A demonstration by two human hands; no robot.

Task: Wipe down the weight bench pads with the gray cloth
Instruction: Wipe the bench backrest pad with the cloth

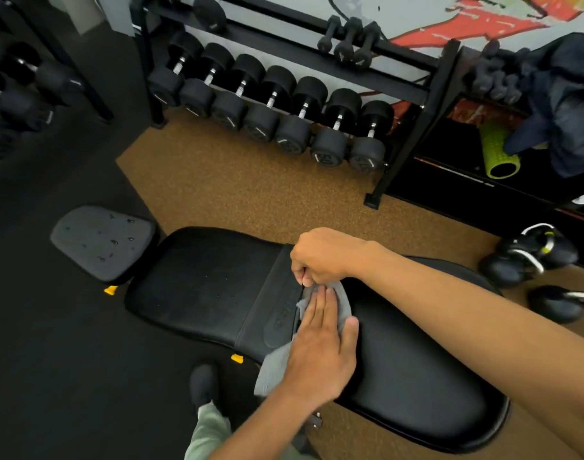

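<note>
Closest to the camera is the left forearm, coming up from the bottom edge, with the left hand [320, 353] spread flat, palm down, on the gray cloth [277, 370]. Fingers are straight and close together, thumb out to the side. That looks like a pinning pose to me, keeping the cloth pressed onto the bench so it doesn't slide around.

The cloth itself sits right on the seam where the long back pad [416, 376] meets the middle pad [211, 287], with one end drooping over the near edge of the bench toward the floor.

The right hand [320, 257] reaches in from the right across the back pad, knuckles up, fingers curled into a tight pinch at the far end of the cloth. I'd guess it's tugging or straightening that edge, maybe working it into the gap between the pads, but the fingertips are tucked under so I can't say for sure how much cloth it actually has.

The small gray seat pad [101, 244] over on the left has droplets sitting on it, so it probably hasn't been wiped yet.

A shoe [202, 383] and a light green trouser leg show below the bench, so the person is standing right up against its near side. Dumbbell rack [270, 107] sits behind.
</note>
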